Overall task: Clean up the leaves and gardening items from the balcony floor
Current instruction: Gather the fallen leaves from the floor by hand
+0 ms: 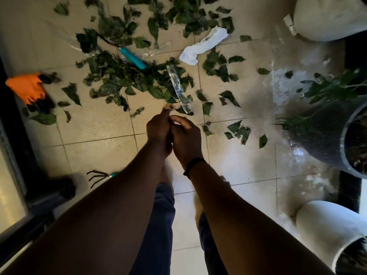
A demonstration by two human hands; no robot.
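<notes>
Mostly untouched so far: leaves (111, 84) spread wide over the balcony floor (99, 135), from ten to two o'clock of the joined hands. Nearest among them, a clear plastic strip (177, 89), long axis running eleven to five, near end just beyond the fingertips at one o'clock. Farther at eleven, a teal-handled tool (133, 58); at ten, an orange glove (27, 88); at seven, a small hand rake (99, 175). Left hand (158, 128) and right hand (186, 137) pressed together at centre, fingers curled, possibly pinching something small; cannot tell. Right hand marginally closer to the strip.

Glossy tiled floor (99, 128), cloth glove (27, 87)
</notes>
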